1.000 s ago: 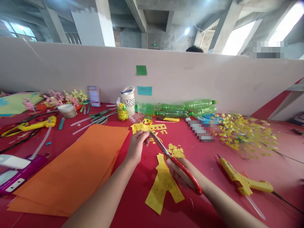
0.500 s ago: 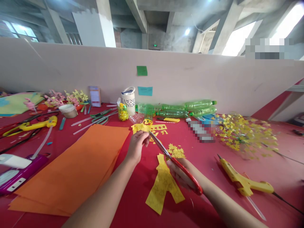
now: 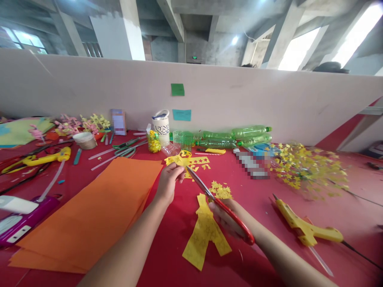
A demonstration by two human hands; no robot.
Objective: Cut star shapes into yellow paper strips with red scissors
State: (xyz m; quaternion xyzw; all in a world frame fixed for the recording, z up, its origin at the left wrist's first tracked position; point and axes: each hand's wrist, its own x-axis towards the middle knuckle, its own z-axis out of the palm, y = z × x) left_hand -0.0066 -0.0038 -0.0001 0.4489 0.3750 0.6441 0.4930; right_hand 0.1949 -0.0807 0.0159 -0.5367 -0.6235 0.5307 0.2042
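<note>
Red-handled scissors are gripped in my right hand, their blades pointing away and to the left. The blade tips reach close to the fingertips of my left hand, which is closed in a pinch; what it pinches is too small or hidden to make out. Just beyond the left fingers lie yellow sheet scraps with star-shaped holes. Below the scissors rest yellow strips with stars drawn on them, partly under the right hand. A pile of cut yellow stars sits right of the blades.
Orange sheets lie at left, near a purple power strip. A yellow glue gun and a bunch of yellow stars are at right. Green bottles, a white tumbler and a yellow cutter line the back.
My left hand has shifted slightly left, with its pinch kept beside the blade tips. The scissors stay in my right hand, almost unmoved. The whole view has drifted a little.
</note>
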